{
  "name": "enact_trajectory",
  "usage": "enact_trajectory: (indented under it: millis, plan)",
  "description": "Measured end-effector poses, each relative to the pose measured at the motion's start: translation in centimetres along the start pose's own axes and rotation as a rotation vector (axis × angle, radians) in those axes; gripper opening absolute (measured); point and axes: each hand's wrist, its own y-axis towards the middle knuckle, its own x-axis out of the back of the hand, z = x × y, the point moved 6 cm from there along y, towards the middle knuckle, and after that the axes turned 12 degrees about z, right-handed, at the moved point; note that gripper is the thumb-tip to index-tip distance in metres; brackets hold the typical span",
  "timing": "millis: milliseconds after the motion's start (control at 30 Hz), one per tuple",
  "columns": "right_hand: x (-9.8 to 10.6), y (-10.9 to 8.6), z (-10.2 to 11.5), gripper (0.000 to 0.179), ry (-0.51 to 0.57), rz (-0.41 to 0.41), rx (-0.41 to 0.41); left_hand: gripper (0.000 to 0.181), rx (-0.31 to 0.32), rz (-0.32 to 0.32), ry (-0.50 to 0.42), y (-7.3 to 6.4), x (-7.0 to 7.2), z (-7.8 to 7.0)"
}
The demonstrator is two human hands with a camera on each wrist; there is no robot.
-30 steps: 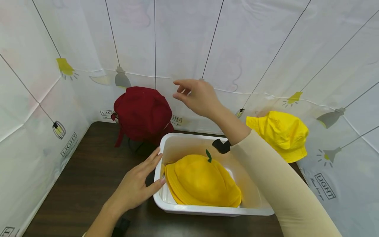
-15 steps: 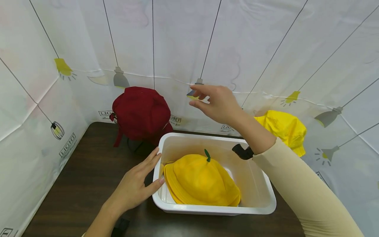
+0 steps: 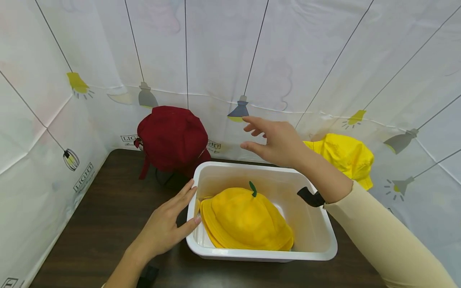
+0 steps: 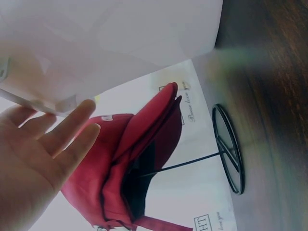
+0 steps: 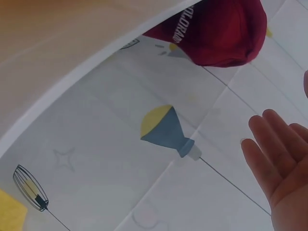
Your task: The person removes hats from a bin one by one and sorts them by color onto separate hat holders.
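Note:
In the head view a yellow hat (image 3: 248,220) with a green leaf tip lies in a white plastic bin (image 3: 263,255). My left hand (image 3: 165,224) rests on the bin's left rim, fingers straight along it and thumb over the edge. Above the bin's back rim, my right hand (image 3: 277,140) hangs in the air with fingers loosely bent and nothing between them. A dark red cap (image 3: 173,138) sits behind the bin at left, on a black wire stand (image 4: 227,149) seen in the left wrist view. A brighter yellow bucket hat (image 3: 345,158) is at back right, partly behind my right forearm.
The bin stands on a dark wooden table (image 3: 97,232). White cloth walls (image 3: 223,48) printed with lamps enclose the table at the back and sides. A black strap (image 3: 310,197) is at my right wrist, over the bin.
My right hand has moved right and then down toward the bin's back rim, its fingers spreading a little. The left hand, the bin and the hats stay in place.

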Motion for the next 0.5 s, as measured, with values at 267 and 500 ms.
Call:
enact_trajectory:
  millis: [267,500]
  plan:
    - [-1.1,-1.8,-0.6,0.075,0.022,0.084,-0.007,0.073,0.001,0.003,0.001,0.0,0.0,0.0]
    - [-2.1,-3.0,-1.0,0.080,0.033,0.120,-0.008,0.073,0.004,0.006,-0.007,0.0,0.0,0.0]
